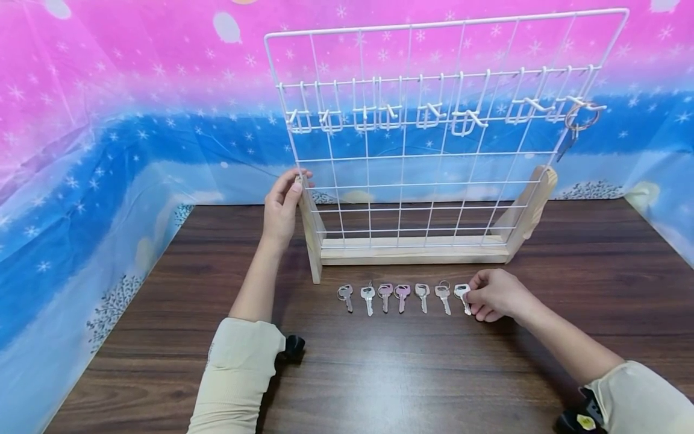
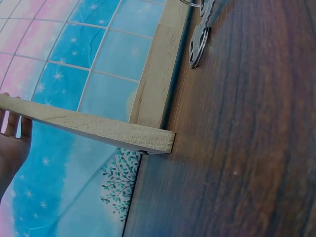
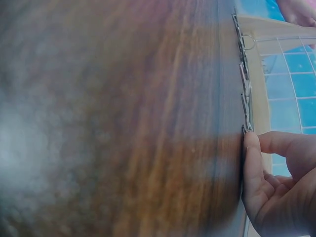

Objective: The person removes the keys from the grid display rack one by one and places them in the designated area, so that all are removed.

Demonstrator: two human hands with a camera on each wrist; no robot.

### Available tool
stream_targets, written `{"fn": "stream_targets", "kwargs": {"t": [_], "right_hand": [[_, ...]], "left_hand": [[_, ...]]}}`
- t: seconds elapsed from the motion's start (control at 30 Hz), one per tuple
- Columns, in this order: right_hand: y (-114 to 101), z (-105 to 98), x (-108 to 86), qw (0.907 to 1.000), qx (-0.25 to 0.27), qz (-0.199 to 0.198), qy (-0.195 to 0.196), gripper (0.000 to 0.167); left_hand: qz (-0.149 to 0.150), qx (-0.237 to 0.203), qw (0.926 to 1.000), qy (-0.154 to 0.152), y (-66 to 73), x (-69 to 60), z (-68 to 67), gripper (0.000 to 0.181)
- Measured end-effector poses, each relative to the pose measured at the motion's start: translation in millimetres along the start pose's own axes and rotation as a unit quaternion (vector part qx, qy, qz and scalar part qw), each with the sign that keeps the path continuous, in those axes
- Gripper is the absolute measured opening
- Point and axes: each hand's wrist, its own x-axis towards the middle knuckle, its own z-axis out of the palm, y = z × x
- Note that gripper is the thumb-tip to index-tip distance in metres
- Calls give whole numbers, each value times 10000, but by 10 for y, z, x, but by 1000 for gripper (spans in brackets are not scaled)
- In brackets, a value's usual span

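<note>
My left hand (image 1: 280,208) holds the top of the left wooden upright (image 1: 311,238) of a white wire grid rack (image 1: 402,160), fingers around the post. In the left wrist view only part of that hand (image 2: 14,148) shows. My right hand (image 1: 500,294) pinches the rightmost key (image 1: 462,291) of a row lying on the table. The right wrist view shows thumb and forefinger of this hand (image 3: 279,182) meeting at the row's near end. Other silver keys (image 1: 422,291) and two pinkish-headed keys (image 1: 402,292) lie to its left, some with small rings.
Several white hooks (image 1: 431,114) hang along the grid's upper wires. A key ring (image 1: 581,123) with a dark key hangs on the rightmost hook. The rack's wooden base (image 1: 414,256) stands behind the keys on the brown table (image 1: 368,374). A patterned cloth (image 1: 162,90) surrounds the table's back and sides.
</note>
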Motion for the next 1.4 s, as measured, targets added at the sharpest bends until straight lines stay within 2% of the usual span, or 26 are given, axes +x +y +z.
{"fn": "stream_targets", "kwargs": {"t": [0.23, 0.4, 0.7, 0.83, 1.0, 1.2, 1.33, 1.4], "right_hand": [[17, -4, 7, 9999, 113, -34, -33, 22], [11, -35, 7, 9998, -73, -147, 67, 23], [-142, -253, -68, 9957, -395, -638, 540, 22], [-265, -413, -145, 9890, -554, -951, 990, 24], [-406, -581, -258, 9714, -846, -1317, 1787, 26], [-520, -709, -355, 9377, -1000, -1814, 2791, 26], [-576, -777, -387, 9121, -758, -2083, 3448, 22], [-613, -808, -396, 9014, -375, -2205, 3708, 19]], "left_hand": [[-30, 22, 10000, 3, 5, -10, -2, 33], [-19, 57, 10000, -13, 3, -6, -2, 32], [-3, 0, 10000, 18, -9, -5, 4, 31], [8, 17, 10000, -4, -9, -1, 7, 32], [19, 63, 10000, -15, -6, 1, 5, 32], [35, 69, 10000, -19, 6, -16, 1, 33], [37, 63, 10000, -33, 12, -18, 0, 34], [41, 81, 10000, -35, 18, -16, 1, 34]]}}
